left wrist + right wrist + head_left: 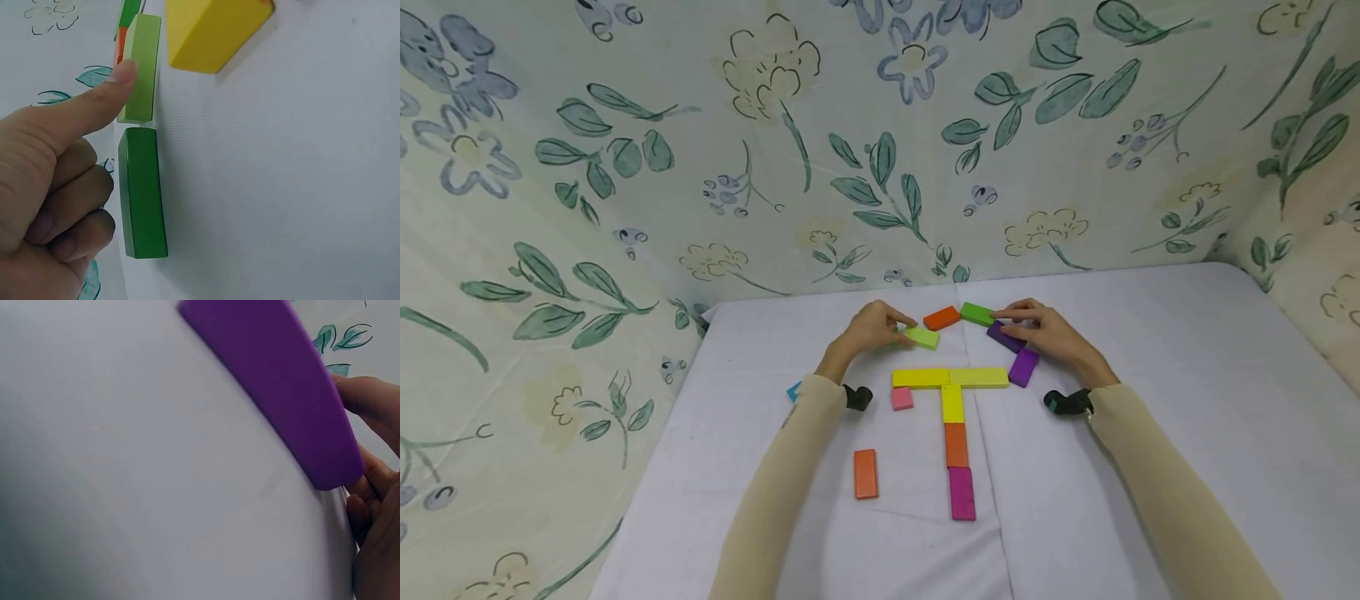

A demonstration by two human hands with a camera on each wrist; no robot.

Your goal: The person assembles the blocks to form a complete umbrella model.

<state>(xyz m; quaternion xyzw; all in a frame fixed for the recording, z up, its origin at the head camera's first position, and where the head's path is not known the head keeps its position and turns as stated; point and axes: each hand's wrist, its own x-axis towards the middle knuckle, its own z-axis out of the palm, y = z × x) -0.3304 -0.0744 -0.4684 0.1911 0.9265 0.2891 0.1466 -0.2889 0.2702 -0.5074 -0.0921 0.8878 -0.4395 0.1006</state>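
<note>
My left hand (pixel 872 329) pinches a light green block (pixel 925 337); its thumb lies against the block's side in the left wrist view, with the other visible fingers curled. End to end with that block is a dark green block (pixel 144 194), mostly hidden by the hand in the head view. Across the arc, my right hand (pixel 1051 335) holds a dark purple block (pixel 1006 340) between thumb and fingers, its index fingertip near a green block (pixel 977 313). A purple block (pixel 1023 367) adjoins the dark purple one. Between the greens sits an orange-red block (pixel 942 317).
Inside the arc, two yellow blocks (pixel 921 378) form a bar. Below it run a yellow block (pixel 952 405), an orange block (pixel 957 446) and a magenta block (pixel 962 493). A pink block (pixel 902 399), a loose orange block (pixel 866 474) and a partly covered blue block (pixel 793 392) lie leftward.
</note>
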